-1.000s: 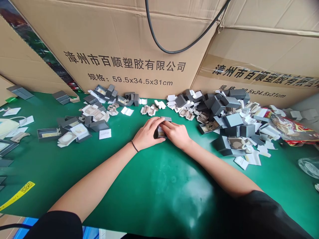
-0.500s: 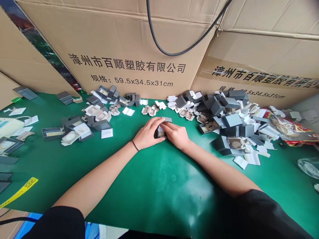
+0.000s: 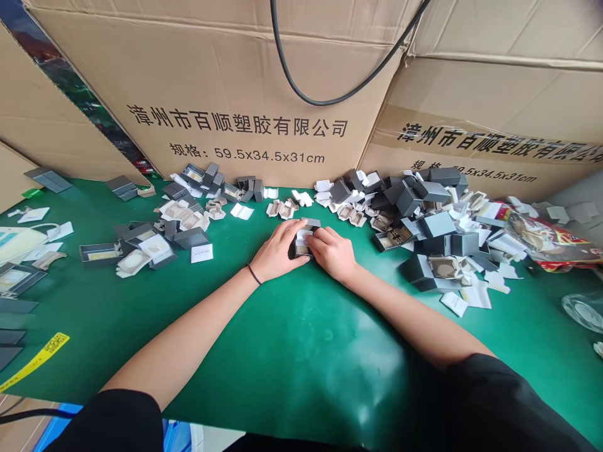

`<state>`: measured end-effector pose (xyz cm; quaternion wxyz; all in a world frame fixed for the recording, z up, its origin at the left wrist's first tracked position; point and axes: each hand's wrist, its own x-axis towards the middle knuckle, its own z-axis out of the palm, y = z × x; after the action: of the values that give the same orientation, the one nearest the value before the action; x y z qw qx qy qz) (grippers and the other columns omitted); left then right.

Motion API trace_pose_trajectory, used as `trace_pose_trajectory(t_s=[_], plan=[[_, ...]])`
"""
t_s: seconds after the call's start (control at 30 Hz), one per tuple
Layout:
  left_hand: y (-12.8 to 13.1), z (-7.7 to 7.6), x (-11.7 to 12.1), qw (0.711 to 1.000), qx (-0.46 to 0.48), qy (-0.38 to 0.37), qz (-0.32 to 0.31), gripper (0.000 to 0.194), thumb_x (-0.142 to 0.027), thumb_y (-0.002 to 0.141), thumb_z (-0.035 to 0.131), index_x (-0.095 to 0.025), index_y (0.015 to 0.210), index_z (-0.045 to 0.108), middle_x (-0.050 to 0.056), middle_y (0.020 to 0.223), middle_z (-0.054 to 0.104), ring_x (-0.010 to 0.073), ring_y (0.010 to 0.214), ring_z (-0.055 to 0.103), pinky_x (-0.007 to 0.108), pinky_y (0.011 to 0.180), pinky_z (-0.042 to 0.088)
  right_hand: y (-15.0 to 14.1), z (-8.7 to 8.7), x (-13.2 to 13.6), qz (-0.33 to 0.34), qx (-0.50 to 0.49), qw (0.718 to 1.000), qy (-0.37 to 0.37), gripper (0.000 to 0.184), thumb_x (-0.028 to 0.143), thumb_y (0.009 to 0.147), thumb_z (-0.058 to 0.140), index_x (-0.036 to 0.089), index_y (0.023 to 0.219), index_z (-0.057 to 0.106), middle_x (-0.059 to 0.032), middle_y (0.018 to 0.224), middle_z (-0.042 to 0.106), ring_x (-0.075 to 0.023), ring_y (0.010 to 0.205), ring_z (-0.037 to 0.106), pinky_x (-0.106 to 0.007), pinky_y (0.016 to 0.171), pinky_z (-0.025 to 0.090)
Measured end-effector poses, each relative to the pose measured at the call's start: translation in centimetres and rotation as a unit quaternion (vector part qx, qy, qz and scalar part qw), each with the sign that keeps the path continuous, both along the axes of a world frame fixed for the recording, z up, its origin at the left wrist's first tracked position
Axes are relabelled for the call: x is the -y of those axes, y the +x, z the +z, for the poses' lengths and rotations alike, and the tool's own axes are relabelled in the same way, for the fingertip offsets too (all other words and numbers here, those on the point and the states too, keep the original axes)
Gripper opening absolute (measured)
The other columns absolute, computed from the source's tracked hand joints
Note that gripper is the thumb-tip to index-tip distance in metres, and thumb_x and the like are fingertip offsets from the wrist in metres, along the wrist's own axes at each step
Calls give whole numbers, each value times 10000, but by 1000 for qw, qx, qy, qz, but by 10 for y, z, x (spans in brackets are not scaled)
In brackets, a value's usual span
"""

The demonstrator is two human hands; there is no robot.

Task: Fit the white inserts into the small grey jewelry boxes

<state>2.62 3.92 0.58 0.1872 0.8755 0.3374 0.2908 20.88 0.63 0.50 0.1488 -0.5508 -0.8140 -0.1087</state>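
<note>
Both my hands meet at the middle of the green table (image 3: 292,351) around one small grey box (image 3: 302,241). My left hand (image 3: 277,252) curls round its left side, a black band on the wrist. My right hand (image 3: 332,252) grips the right side, fingers bent over the top where a white insert shows. The box's grey lid (image 3: 311,221) stands open just behind the fingers. Most of the box is hidden between the hands.
A heap of grey boxes and white inserts (image 3: 426,216) lies to the right, a smaller scatter (image 3: 181,216) to the left. Large cardboard cartons (image 3: 245,94) wall off the back. A printed plastic bag (image 3: 549,242) and a glass dish (image 3: 584,311) sit far right; a yellow strip (image 3: 38,359) lies near left.
The hands stay on the same small box; my right fingers have shifted a little over its top. The view has drifted slightly.
</note>
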Motion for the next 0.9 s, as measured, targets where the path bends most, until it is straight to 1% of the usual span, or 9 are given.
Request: trace_pose_trajectory(t_s=[0.17, 0.43, 0.57, 0.67, 0.77, 0.9], plan=[[0, 0, 0, 1000, -3, 0, -2, 726, -353, 770, 622, -245, 1398, 276, 126, 1401, 350, 290, 1313, 344, 465, 1026, 418, -1, 0, 1, -4, -9, 1000, 5, 399, 325, 980, 275, 236, 1007, 663, -47, 855, 612, -141, 787, 460, -278, 483, 179], [1, 0, 0, 1000, 1, 11, 4, 719, -321, 764, 629, -255, 1391, 285, 121, 1389, 361, 284, 1312, 345, 462, 1035, 408, -3, 0, -1, -5, 25, 1000, -5, 378, 266, 970, 275, 231, 1035, 645, -63, 847, 608, -164, 809, 451, -277, 484, 180], [1, -1, -1, 1000, 11, 15, -2, 695, -317, 767, 625, -251, 1377, 301, 128, 1376, 373, 290, 1303, 358, 483, 1023, 415, -5, 1, -2, -15, 20, 1000, -6, 358, 264, 963, 292, 224, 1104, 618, -70, 922, 616, -163, 815, 464, -275, 485, 205], [1, -1, -1, 1000, 13, 15, -4, 684, -316, 762, 630, -242, 1368, 321, 126, 1375, 378, 286, 1306, 352, 468, 1025, 418, -6, 3, -2, -25, 15, 999, -19, 352, 269, 961, 296, 220, 1102, 614, -71, 974, 621, -157, 829, 487, -269, 487, 217], [1, -1, -1, 1000, 18, 11, -5, 684, -315, 758, 633, -239, 1367, 331, 124, 1376, 380, 285, 1302, 357, 456, 1017, 428, -7, 6, 0, -34, 17, 999, -37, 352, 273, 960, 291, 223, 1109, 606, -69, 977, 628, -154, 833, 522, -260, 489, 227], [1, 0, 0, 1000, 12, 14, -4, 665, -333, 768, 620, -242, 1363, 337, 117, 1382, 379, 275, 1306, 358, 453, 1038, 404, -7, 8, 0, -53, 13, 996, -72, 367, 300, 957, 288, 250, 1227, 531, -61, 936, 654, -161, 809, 580, -244, 504, 258]])
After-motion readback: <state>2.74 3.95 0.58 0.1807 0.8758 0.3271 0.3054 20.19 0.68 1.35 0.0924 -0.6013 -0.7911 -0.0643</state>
